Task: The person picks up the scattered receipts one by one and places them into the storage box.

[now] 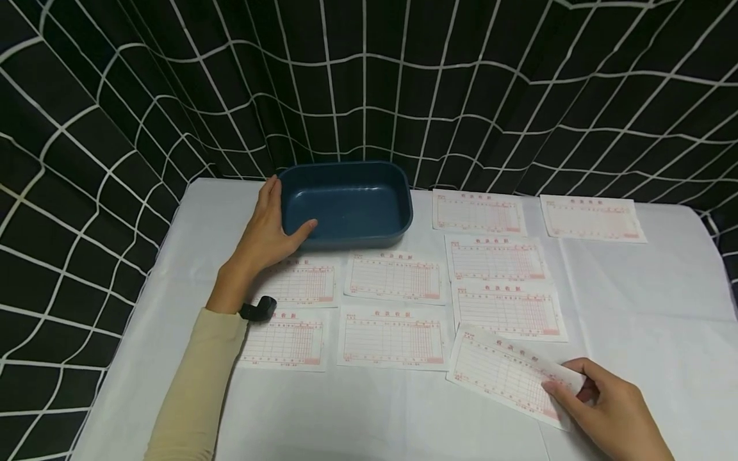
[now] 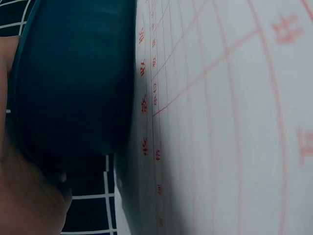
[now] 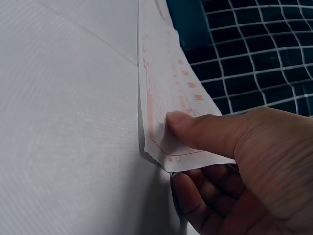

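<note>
My left hand (image 1: 266, 234) holds the left front corner of a dark blue plastic basin (image 1: 406, 211). The thumb lies over the front rim, and the fingers run along the left side. In the left wrist view the basin (image 2: 73, 83) rises beside a printed slip (image 2: 195, 122). Between thumb and fingers, my right hand (image 1: 614, 410) pinches the right end of a white receipt slip (image 1: 501, 368) with red print. This slip is tilted, its held end raised off the cloth, as the right wrist view shows of the slip (image 3: 168, 98); its fingertips underneath are partly hidden.
Several more receipt slips lie flat: one (image 1: 392, 337) at front middle, one (image 1: 507, 312) beside the tilted slip, another (image 1: 594, 218) at the back right. White cloth (image 1: 657, 307) covers the table. A black curtain with white grid lines (image 1: 461, 83) stands behind and at left.
</note>
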Action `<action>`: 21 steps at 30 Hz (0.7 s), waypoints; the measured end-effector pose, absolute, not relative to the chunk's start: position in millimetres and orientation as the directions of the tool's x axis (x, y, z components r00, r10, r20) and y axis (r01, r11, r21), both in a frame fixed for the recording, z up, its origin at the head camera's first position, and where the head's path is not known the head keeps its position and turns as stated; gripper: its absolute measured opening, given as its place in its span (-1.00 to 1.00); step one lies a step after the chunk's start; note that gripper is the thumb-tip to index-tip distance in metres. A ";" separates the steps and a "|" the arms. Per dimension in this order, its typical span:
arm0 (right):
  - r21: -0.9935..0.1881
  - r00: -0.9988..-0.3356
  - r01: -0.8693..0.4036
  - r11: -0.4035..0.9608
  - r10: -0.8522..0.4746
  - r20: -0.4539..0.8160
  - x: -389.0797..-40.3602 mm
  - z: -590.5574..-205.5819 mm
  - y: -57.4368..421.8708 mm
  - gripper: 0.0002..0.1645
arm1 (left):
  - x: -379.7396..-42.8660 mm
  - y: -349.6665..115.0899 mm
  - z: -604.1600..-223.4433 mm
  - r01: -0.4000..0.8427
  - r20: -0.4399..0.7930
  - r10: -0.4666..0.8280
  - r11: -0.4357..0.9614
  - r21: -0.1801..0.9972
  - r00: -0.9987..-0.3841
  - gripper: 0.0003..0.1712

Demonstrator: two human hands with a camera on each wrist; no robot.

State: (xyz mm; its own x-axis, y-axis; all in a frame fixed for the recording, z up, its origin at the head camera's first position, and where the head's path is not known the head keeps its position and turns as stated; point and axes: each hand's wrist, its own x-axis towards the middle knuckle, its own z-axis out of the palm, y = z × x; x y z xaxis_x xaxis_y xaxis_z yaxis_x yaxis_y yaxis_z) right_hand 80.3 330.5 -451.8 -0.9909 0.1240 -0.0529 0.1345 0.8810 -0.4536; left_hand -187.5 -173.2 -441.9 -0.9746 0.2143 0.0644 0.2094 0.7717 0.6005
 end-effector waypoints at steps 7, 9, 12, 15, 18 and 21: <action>-0.504 -0.992 0.121 0.855 0.127 -0.024 81.3 -449.4 333.8 -0.77 | -187.6 -168.5 -442.3 0.198 0.084 0.185 0.772 0.604 -0.979 0.28; -0.519 -0.992 0.115 0.847 0.128 -0.010 81.4 -447.4 335.4 -0.80 | -188.1 -167.0 -443.2 0.199 0.092 0.180 0.770 0.606 -0.979 0.27; -0.542 -0.985 0.161 0.825 0.166 -0.041 80.2 -442.7 338.8 -0.74 | -188.3 -166.2 -445.2 0.200 0.099 0.177 0.773 0.602 -0.979 0.26; -0.565 -0.973 0.227 0.793 0.213 -0.093 77.0 -435.4 343.2 -0.65 | -188.2 -166.1 -446.7 0.202 0.105 0.175 0.775 0.598 -0.979 0.26; -0.600 -0.968 0.245 0.762 0.227 -0.107 71.6 -427.3 347.9 -0.64 | -188.7 -166.3 -447.9 0.208 0.112 0.176 0.778 0.592 -0.978 0.25; -0.627 -0.963 0.264 0.733 0.238 -0.128 64.8 -420.1 349.5 -0.61 | -188.7 -166.6 -448.9 0.212 0.116 0.178 0.783 0.585 -0.977 0.25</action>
State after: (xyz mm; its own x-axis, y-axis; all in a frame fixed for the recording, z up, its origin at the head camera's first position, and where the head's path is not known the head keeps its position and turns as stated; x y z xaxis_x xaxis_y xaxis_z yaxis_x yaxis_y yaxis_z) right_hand 64.8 349.5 -420.1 -0.9628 0.2381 -0.1278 0.2645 0.7329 -0.6268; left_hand -188.7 -166.6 -448.9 -0.9772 0.1781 0.1157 0.2119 0.7832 0.5846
